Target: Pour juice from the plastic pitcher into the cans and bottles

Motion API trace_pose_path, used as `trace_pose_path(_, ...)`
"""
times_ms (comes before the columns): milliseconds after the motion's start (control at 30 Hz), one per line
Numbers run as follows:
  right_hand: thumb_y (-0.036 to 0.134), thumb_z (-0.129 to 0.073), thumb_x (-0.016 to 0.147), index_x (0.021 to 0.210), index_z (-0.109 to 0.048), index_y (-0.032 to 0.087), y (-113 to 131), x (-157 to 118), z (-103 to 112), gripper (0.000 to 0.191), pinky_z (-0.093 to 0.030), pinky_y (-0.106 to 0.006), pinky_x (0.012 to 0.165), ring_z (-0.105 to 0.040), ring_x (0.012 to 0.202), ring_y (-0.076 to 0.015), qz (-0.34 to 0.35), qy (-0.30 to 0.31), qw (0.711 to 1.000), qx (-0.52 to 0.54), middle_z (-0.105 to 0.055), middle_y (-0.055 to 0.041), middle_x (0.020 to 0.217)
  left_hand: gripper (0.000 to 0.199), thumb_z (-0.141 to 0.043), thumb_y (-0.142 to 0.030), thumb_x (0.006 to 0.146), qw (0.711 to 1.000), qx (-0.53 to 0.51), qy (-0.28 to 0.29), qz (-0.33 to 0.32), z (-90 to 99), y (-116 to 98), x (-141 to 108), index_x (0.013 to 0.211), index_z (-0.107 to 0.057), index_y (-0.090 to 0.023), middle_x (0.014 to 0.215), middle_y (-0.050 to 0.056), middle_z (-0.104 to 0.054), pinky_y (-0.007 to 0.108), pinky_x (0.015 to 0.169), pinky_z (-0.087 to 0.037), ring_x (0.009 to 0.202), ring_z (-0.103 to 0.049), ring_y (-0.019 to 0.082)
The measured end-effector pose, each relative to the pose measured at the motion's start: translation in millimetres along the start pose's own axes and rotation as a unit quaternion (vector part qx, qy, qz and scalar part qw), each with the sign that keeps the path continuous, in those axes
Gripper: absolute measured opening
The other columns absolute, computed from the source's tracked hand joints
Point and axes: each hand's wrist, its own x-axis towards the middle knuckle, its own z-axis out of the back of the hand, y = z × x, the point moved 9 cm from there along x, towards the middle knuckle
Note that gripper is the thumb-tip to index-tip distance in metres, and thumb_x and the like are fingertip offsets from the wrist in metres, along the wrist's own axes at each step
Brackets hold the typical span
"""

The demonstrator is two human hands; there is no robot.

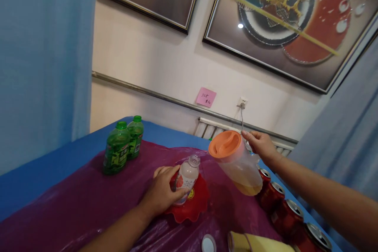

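Note:
My left hand (pixel 162 191) is wrapped round a clear bottle (pixel 189 175) with a white label, its mouth uncapped. The bottle stands slightly tilted in view on a red scalloped plate (pixel 201 201). My right hand (pixel 260 145) grips a translucent pitcher (pixel 236 165) with an orange lid (pixel 225 144). The pitcher is held tilted above the table, right of the bottle and apart from it. Yellowish liquid (pixel 249 188) lies in its lower end. The pitcher's handle is mostly hidden behind my fingers.
Two green bottles (pixel 117 147) stand at the left. Several red cans (pixel 286 216) line the right side. A white cap (pixel 208 243) and a rolled yellow cloth (pixel 256 242) lie at the front. Purple plastic sheeting (pixel 118 201) covers the blue table (pixel 38 173).

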Motion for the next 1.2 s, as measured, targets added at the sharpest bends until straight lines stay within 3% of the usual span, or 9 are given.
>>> trace_pose_path(400, 0.079, -0.063, 0.070, 0.051, -0.037, 0.024, 38.9, 10.6, -28.7, 0.064, -0.022, -0.024, 0.041, -0.029, 0.042, -0.0078, 0.063, 0.065, 0.994, -0.061, -0.032, 0.0073, 0.043, 0.069, -0.083, -0.043, 0.061, 1.000, -0.015, 0.021, 0.011, 0.6, -4.5, -3.3, 0.126, -0.067, -0.025, 0.124, 0.010, -0.069, 0.052, 0.109, -0.037, 0.119, -0.057, 0.035)
trace_pose_path(833, 0.077, -0.063, 0.071, 0.051, -0.038, 0.023, 62.3, 18.5, -31.8, 0.063, -0.020, -0.024, 0.045, -0.025, 0.050, -0.0090, 0.112, 0.064, 0.986, -0.107, -0.026, 0.0064, 0.052, 0.066, -0.084, -0.040, 0.060, 0.999, -0.035, 0.016, 0.006, 5.9, -11.0, -4.3, 0.122, -0.068, -0.026, 0.121, 0.009, -0.070, 0.051, 0.108, -0.037, 0.117, -0.059, 0.035)
trace_pose_path(1200, 0.075, -0.062, 0.073, 0.053, -0.030, 0.024, 71.0, 18.5, -34.3, 0.064, -0.019, -0.025, 0.047, -0.023, 0.053, -0.0095, 0.135, 0.078, 0.976, -0.153, -0.022, 0.0064, 0.055, 0.067, -0.085, -0.036, 0.058, 0.999, -0.039, 0.019, 0.015, 7.0, -13.6, -5.7, 0.122, -0.068, -0.023, 0.120, 0.010, -0.069, 0.050, 0.108, -0.037, 0.117, -0.058, 0.035)
